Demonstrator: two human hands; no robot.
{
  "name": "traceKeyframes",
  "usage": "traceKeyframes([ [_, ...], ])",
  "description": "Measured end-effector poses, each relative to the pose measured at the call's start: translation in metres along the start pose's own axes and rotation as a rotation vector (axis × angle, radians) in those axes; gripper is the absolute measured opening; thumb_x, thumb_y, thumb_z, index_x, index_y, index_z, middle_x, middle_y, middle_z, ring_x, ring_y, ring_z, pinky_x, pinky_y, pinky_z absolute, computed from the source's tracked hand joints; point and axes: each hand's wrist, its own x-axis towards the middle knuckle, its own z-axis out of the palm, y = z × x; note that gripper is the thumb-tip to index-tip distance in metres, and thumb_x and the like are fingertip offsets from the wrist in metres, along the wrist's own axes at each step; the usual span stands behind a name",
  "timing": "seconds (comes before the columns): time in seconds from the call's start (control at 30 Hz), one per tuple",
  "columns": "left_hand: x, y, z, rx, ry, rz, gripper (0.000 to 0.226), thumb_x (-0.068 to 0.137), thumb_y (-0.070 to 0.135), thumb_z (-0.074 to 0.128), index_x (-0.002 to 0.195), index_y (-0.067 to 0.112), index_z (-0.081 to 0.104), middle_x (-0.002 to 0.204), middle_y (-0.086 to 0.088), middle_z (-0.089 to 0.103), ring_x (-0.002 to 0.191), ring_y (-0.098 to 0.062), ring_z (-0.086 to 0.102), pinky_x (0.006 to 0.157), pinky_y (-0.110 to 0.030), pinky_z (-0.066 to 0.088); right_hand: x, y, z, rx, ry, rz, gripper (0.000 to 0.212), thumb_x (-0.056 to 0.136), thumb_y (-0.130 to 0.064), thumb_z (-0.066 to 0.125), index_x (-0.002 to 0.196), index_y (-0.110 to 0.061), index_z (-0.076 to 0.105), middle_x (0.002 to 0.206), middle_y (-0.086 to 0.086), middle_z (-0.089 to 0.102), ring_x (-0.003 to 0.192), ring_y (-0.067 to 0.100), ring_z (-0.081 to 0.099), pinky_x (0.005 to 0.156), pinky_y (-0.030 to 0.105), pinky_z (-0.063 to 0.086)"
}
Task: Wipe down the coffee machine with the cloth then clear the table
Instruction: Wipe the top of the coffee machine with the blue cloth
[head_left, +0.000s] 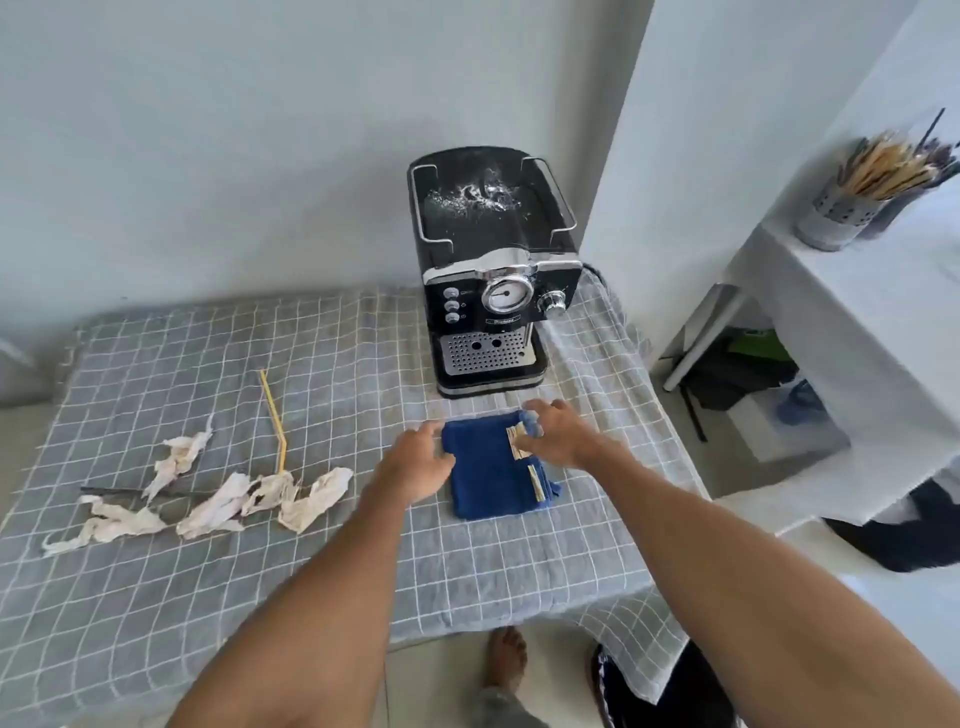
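Note:
A black and chrome coffee machine (493, 270) stands at the table's far right, with white powder scattered on its top. In front of it lies a folded blue cloth (491, 473) with tan labels. My left hand (418, 460) rests on the cloth's left edge, fingers curled over it. My right hand (556, 434) presses on the cloth's upper right corner, fingers pinching the fabric. Both hands touch the cloth, which lies flat on the table.
The table wears a grey checked tablecloth (311, 545). Crumpled white tissues (218, 499), a yellow straw (274, 421) and a dark stick (119, 491) lie at the left. A white shelf (857, 332) with a utensil holder (841, 208) stands on the right. My bare foot (506, 660) shows below.

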Motion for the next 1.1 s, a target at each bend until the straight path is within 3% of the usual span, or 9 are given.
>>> traceKeyframes([
  [0.13,0.026,-0.002,0.021,-0.047,-0.028,-0.086,0.063,0.095,0.033,0.06,0.153,0.035,0.036,0.142,-0.012,0.052,0.123,-0.031,0.058,0.103,-0.048,0.048,0.031,0.016,0.008,0.123,0.012,0.025,0.064,0.099,-0.046,0.055,0.157,-0.031,0.03,0.139,0.02,0.052,0.124,0.036,0.055,0.104,0.043,0.043],
  [0.27,0.047,0.002,0.029,-0.104,0.053,-0.124,0.061,0.093,0.036,0.064,0.15,0.035,0.041,0.141,-0.008,0.053,0.121,-0.027,0.06,0.101,-0.045,0.05,0.053,0.027,0.018,0.124,0.003,0.008,0.049,0.099,-0.039,0.055,0.147,-0.034,0.046,0.122,0.011,0.062,0.122,0.027,0.051,0.102,0.035,0.041],
  [0.43,0.06,0.001,0.034,-0.147,0.076,-0.169,0.05,0.089,0.037,0.07,0.136,0.028,0.056,0.112,0.003,0.067,0.1,-0.018,0.065,0.089,-0.035,0.054,0.062,0.028,0.021,0.129,0.086,0.005,0.028,0.095,-0.034,0.066,0.122,-0.03,0.066,0.108,0.003,0.066,0.114,0.019,0.052,0.093,0.033,0.049],
  [0.53,0.064,-0.001,0.035,-0.167,0.08,-0.171,0.04,0.088,0.032,0.074,0.125,0.023,0.062,0.106,0.002,0.066,0.089,-0.014,0.064,0.08,-0.028,0.053,0.064,0.026,0.022,0.172,0.089,0.013,0.014,0.093,-0.03,0.071,0.101,-0.027,0.06,0.095,-0.002,0.06,0.096,0.018,0.057,0.077,0.028,0.045],
  [0.67,0.063,0.0,0.03,-0.2,0.043,-0.139,0.021,0.088,0.026,0.073,0.098,0.03,0.055,0.093,0.008,0.064,0.08,-0.011,0.063,0.064,-0.02,0.044,0.056,0.023,0.022,0.194,0.084,-0.001,0.018,0.095,-0.027,0.069,0.105,-0.023,0.056,0.085,-0.004,0.065,0.073,0.012,0.061,0.057,0.018,0.041],
  [0.8,0.05,0.004,0.021,-0.315,0.048,-0.104,0.025,0.087,0.019,0.073,0.097,0.034,0.055,0.091,0.011,0.067,0.08,-0.004,0.064,0.058,-0.016,0.042,0.039,0.015,0.017,0.339,0.134,-0.026,0.021,0.094,-0.016,0.07,0.109,-0.023,0.058,0.086,-0.001,0.068,0.066,0.008,0.058,0.048,0.01,0.04],
  [0.97,0.029,0.02,-0.002,-0.457,0.091,-0.034,0.025,0.083,0.027,0.079,0.093,0.038,0.059,0.085,0.015,0.07,0.078,-0.001,0.066,0.057,-0.015,0.043,0.003,0.0,-0.002,0.441,0.217,-0.118,0.02,0.09,-0.012,0.074,0.107,-0.021,0.067,0.094,0.001,0.071,0.075,0.016,0.065,0.059,0.019,0.049],
  [1.03,0.018,0.026,-0.014,-0.482,0.117,0.023,0.027,0.083,0.025,0.079,0.094,0.04,0.06,0.091,0.016,0.07,0.082,-0.003,0.067,0.055,-0.013,0.045,-0.014,-0.007,-0.012,0.485,0.277,-0.117,0.022,0.089,-0.011,0.076,0.107,-0.021,0.068,0.098,0.002,0.073,0.08,0.018,0.07,0.067,0.027,0.055],
  [1.1,0.006,0.032,-0.026,-0.492,0.149,0.084,0.03,0.081,0.02,0.08,0.094,0.04,0.062,0.093,0.017,0.071,0.084,-0.003,0.068,0.057,-0.012,0.046,-0.031,-0.012,-0.023,0.514,0.324,-0.126,0.022,0.088,-0.008,0.075,0.104,-0.022,0.068,0.097,0.002,0.073,0.08,0.016,0.07,0.065,0.026,0.055],
])
